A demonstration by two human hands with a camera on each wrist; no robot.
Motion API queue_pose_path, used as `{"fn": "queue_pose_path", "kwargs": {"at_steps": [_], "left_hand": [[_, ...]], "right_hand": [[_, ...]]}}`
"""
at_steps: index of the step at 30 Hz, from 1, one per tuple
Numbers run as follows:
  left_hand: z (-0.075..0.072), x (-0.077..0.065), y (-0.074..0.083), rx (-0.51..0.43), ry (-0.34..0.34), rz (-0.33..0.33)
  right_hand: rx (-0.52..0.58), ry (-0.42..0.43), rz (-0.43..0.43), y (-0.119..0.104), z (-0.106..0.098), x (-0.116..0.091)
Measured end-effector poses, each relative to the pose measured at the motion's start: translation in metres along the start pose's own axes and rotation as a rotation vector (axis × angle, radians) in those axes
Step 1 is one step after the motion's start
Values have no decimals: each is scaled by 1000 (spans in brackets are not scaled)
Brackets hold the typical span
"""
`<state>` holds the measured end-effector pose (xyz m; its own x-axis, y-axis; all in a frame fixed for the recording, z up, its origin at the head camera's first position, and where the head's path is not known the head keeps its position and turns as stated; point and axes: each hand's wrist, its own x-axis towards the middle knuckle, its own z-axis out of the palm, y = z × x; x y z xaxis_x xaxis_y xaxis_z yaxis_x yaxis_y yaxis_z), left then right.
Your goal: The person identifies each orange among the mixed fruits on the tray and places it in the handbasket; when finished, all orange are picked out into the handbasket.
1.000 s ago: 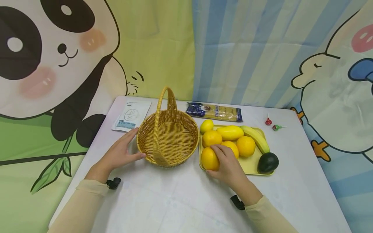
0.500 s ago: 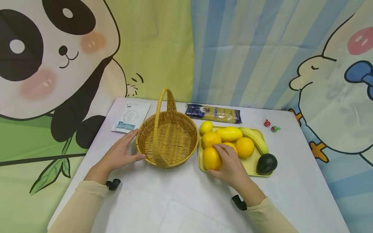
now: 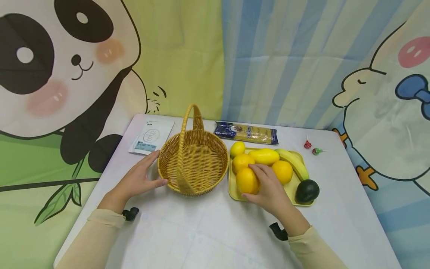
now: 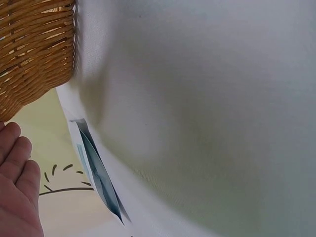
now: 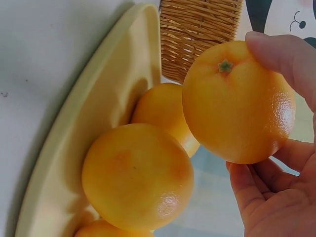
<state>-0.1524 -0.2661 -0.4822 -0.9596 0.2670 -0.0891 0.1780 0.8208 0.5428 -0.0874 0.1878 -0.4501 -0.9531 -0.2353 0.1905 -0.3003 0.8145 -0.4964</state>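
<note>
My right hand (image 3: pixel 270 188) grips an orange (image 3: pixel 248 181) between thumb and fingers over the yellow tray (image 3: pixel 291 190). In the right wrist view that orange (image 5: pixel 237 103), with a green stem mark, stands clear of the oranges (image 5: pixel 138 177) in the tray. Beside the held fruit lie an orange (image 3: pixel 242 163) and another orange (image 3: pixel 283 172). The round wicker basket (image 3: pixel 201 160), its tall handle upright, stands left of the tray with nothing in it. At the basket's left side is my left hand (image 3: pixel 136 181), thumb and fingers spread, fingertips right at the rim.
The tray also bears a lemon (image 3: pixel 237 148), a yellow oblong fruit (image 3: pixel 264 156), a banana (image 3: pixel 293 163) and a dark green avocado (image 3: pixel 307 191). Behind are a white pouch (image 3: pixel 152 136), a blue-and-gold packet (image 3: pixel 246 132) and two lollipops (image 3: pixel 307 144) at right.
My right hand has raised the orange and shifted it slightly right, over an orange behind it. The left hand stays by the basket. The head view has tilted slightly.
</note>
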Motion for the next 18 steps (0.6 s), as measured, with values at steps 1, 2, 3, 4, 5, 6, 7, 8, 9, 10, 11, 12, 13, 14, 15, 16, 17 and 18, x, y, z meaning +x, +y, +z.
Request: {"fn": "queue_pose_path", "kwargs": {"at_steps": [1, 2, 3, 4, 5, 6, 7, 8, 9, 10, 11, 12, 13, 14, 15, 16, 17, 18], "left_hand": [[0, 0, 0, -1, 1, 3], [0, 0, 0, -2, 2, 5], [0, -1, 1, -3, 3, 6], [0, -1, 1, -4, 5, 4], [0, -1, 1, -4, 5, 5], [0, -1, 1, -4, 7, 5], [0, -1, 1, -3, 7, 5], [0, -1, 1, -2, 7, 6], [0, -1, 1, -2, 8, 6], [0, -1, 1, -3, 6, 4], [0, -1, 1, -3, 4, 2], [0, -1, 1, -4, 2, -1], [0, -1, 1, -5, -4, -6], [-1, -1, 1, -6, -6, -8], [-1, -1, 2, -7, -8, -9], [-1, -1, 2, -7, -9, -12], [-1, -1, 2, -7, -9, -12], [-2, -1, 2, -6, -9, -13]], "right_hand": [[2, -4, 6, 0, -1, 0], [3, -10, 12, 0, -2, 1], [4, -18, 19, -1, -3, 1], [7, -27, 28, -1, -4, 2], [9, -35, 37, -1, -5, 2], [10, -42, 46, -2, -6, 3], [11, -48, 51, -2, -7, 4], [12, -51, 55, -2, -9, 5], [12, -50, 55, -3, -9, 6], [13, -47, 54, -3, -10, 8], [12, -43, 51, -3, -11, 9], [11, -39, 48, -4, -12, 10], [11, -37, 46, -4, -13, 11], [9, -36, 44, -4, -13, 12], [8, -36, 41, -4, -14, 12], [8, -39, 41, -5, -15, 13], [6, -44, 44, -5, -16, 14], [5, -50, 47, -6, -17, 15]]}}
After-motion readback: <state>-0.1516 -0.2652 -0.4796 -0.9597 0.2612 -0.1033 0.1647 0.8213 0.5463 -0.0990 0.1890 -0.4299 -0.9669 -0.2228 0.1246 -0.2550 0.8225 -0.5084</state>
